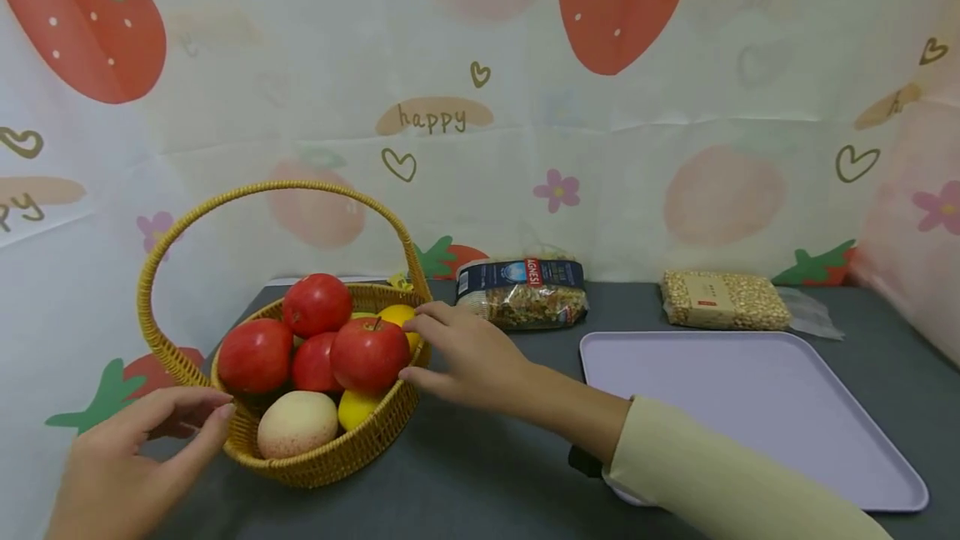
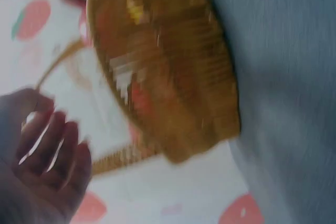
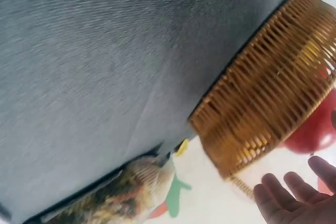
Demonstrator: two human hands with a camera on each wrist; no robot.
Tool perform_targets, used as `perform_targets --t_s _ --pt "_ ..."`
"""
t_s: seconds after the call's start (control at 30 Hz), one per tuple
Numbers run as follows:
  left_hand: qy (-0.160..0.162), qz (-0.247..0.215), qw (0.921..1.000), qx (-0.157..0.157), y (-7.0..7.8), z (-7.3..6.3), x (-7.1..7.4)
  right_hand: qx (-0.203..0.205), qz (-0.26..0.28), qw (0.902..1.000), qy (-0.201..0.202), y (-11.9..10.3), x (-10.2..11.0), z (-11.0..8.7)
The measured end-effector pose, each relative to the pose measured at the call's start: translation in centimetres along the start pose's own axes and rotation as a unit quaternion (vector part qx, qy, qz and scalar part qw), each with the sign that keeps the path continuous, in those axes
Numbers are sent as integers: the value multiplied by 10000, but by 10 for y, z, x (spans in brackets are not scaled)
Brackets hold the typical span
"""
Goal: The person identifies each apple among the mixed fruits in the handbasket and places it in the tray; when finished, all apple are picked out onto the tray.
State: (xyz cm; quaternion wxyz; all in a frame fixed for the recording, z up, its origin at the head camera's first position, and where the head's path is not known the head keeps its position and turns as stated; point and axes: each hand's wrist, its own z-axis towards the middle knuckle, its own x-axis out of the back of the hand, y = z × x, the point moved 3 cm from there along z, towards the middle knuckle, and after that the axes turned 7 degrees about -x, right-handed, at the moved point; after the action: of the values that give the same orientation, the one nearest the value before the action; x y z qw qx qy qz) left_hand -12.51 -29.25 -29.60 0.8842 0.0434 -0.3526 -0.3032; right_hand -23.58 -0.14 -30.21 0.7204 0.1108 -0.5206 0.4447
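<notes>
A woven basket (image 1: 337, 465) with a tall arched handle stands on the left of the table. It holds several red apples (image 1: 255, 357), a pale round peach-like fruit (image 1: 298, 425) and yellow fruit (image 1: 358, 408). My right hand (image 1: 468, 352) reaches over the basket's right rim, fingers spread beside the rightmost apple (image 1: 370, 354). In the right wrist view those fingers look apart from the fruit. By the left rim is my left hand (image 1: 142, 457), thumb and fingers loosely bent with nothing between them. The left wrist view is blurred, but that hand (image 2: 47, 166) looks empty near the handle.
A lilac tray (image 1: 750, 415) lies at the right, partly behind my right sleeve. Along the back stand a bag of pasta (image 1: 525, 294) and a packet of pale grains or beans (image 1: 723, 300). A strawberry-print cloth (image 1: 525, 148) hangs behind the grey table.
</notes>
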Motion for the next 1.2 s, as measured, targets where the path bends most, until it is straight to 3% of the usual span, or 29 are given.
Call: perform_targets --t_s 0.1,0.2,0.33,0.57,0.73,0.87,1.2 --pt "-405 271 9972 573 -20 -3 7 1 142 9998 -128 -5 -6 6" --pt "-559 405 9904 1201 -40 -7 10 -79 345 9993 -150 -8 -9 10" --pt "-599 1 9846 1640 -59 -7 7 -300 632 9971 -296 -11 -13 15" --pt "-747 -870 9792 1672 -78 -7 -1 -619 1090 9901 -626 -14 -23 27" --pt "-820 -1300 9791 1329 -79 -10 -12 -741 1189 9883 -595 -15 -26 30" --pt "-665 -1347 9825 1098 -77 -12 -18 -782 1278 9872 -554 -15 -27 31" --pt "-595 -1238 9830 1216 -77 -14 -23 -783 1364 9868 -379 -14 -29 33"
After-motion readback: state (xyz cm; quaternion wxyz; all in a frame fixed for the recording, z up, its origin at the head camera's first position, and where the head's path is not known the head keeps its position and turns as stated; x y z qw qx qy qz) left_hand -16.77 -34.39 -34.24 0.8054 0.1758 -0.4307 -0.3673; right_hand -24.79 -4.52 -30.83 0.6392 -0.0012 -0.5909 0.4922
